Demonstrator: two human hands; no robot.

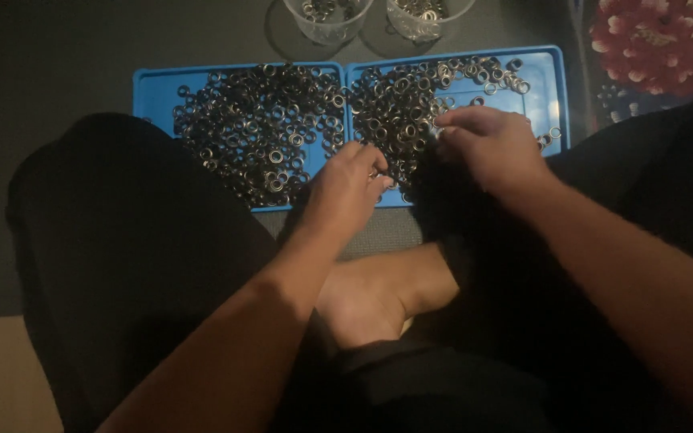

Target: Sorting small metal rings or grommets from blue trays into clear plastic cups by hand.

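Observation:
Two blue trays lie side by side on the dark floor, the left tray (150, 88) and the right tray (543, 80), each heaped with several small dark metal rings (266, 128). My left hand (345, 188) hovers at the near edge where the trays meet, fingers curled, a ring seemingly pinched at the fingertips. My right hand (491, 144) rests over the right tray's pile, fingertips pinched together among the rings (399, 104); what they hold is hidden.
Two clear plastic cups (326, 20) (423, 18) holding some rings stand behind the trays. A flowered cloth (655, 40) lies at the far right. My crossed legs in dark trousers and a bare foot (378, 293) fill the foreground.

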